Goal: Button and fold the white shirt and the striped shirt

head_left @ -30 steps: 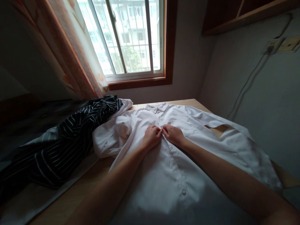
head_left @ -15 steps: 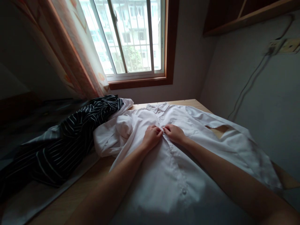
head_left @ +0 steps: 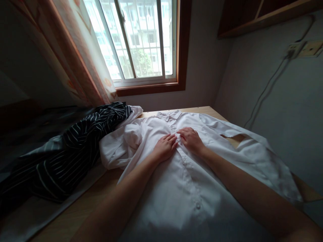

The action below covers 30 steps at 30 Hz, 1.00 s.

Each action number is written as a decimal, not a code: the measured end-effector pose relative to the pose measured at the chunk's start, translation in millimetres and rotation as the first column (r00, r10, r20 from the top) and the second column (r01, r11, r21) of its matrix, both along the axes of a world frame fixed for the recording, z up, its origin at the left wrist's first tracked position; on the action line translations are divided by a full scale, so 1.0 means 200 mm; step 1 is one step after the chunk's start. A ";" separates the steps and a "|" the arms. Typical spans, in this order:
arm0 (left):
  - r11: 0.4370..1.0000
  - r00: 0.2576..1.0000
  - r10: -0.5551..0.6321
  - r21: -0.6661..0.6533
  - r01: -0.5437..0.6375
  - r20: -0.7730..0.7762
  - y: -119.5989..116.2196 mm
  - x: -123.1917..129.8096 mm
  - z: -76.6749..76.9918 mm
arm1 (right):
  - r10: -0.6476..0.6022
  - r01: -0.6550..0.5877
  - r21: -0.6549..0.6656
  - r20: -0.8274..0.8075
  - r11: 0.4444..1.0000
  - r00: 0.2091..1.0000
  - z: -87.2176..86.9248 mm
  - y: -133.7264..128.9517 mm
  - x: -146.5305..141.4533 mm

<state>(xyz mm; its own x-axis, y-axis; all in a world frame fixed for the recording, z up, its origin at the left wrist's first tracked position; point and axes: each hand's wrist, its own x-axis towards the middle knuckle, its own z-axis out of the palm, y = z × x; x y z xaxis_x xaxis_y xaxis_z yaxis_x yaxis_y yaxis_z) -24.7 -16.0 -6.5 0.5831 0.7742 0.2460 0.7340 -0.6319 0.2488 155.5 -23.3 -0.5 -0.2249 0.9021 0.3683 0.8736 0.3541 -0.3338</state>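
A white button-up shirt (head_left: 174, 188) lies spread on a wooden table (head_left: 83, 208), its collar toward the window and its sleeves out to both sides. The button placket runs down the middle toward me, with a button showing near the bottom. My left hand (head_left: 166, 147) rests on the shirt just left of the placket, fingers stretched out and lying on the cloth. On the other side, my right hand (head_left: 192, 139) touches the shirt with its fingers loosely extended and slightly bent. The fingertips of both hands come close together at the placket.
Black striped clothing (head_left: 73, 151) lies heaped at the left over white cloth. Behind the table is a window (head_left: 141, 43) with a patterned curtain (head_left: 83, 57) on its left. A cord (head_left: 267, 84) hangs from a wall socket (head_left: 294, 49) at the right, below a wooden shelf (head_left: 270, 18).
Both hands have loosened from a pinch at the placket. The left fingers now lie flat on the cloth, and the right hand has risen and spread a little. The shirt stays in place.
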 end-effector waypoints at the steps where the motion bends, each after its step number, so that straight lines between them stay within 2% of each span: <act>1: 1.000 1.000 0.016 -0.015 -0.016 -0.022 0.00 0.00 0.00 | -0.004 0.005 -0.047 0.022 0.999 1.000 -0.01 0.00 0.00; 4: 0.995 0.992 0.076 -0.064 -0.083 -0.099 -0.02 -0.01 0.02 | -0.056 0.073 -0.178 0.101 0.981 0.993 -0.04 -0.01 -0.01; 8: 0.984 0.975 0.118 -0.108 -0.140 -0.190 -0.03 -0.03 0.06 | -0.090 0.144 -0.289 0.195 0.946 0.977 -0.05 0.01 -0.01; 12: 0.977 0.964 0.144 -0.123 -0.175 -0.224 -0.04 -0.03 0.08 | -0.121 0.196 -0.322 0.240 0.926 0.963 -0.03 0.03 0.03; 16: 0.973 0.960 0.164 -0.121 -0.195 -0.228 -0.06 -0.02 0.09 | -0.101 0.188 -0.343 0.258 0.920 0.961 -0.01 0.04 0.07; 18: 0.976 0.962 0.182 -0.086 -0.203 -0.202 -0.07 -0.03 0.08 | -0.088 0.173 -0.340 0.251 0.924 0.964 0.00 0.03 0.07; 21: 0.980 0.973 0.196 0.042 -0.192 -0.120 -0.06 -0.03 0.06 | -0.070 0.136 -0.305 0.217 0.943 0.974 -0.01 0.02 0.08; 24: 0.985 0.992 0.112 0.140 -0.103 -0.059 -0.04 -0.04 0.04 | -0.081 0.116 -0.227 0.160 0.967 0.984 -0.01 0.01 0.09; 27: 0.983 0.998 0.066 0.172 -0.065 -0.001 -0.02 -0.05 0.04 | -0.064 0.079 -0.148 0.105 0.986 0.992 0.03 0.02 0.07; 30: 0.985 0.999 0.043 0.167 -0.048 0.032 -0.01 -0.05 0.05 | -0.006 0.016 -0.130 0.078 0.991 0.997 0.10 0.04 0.01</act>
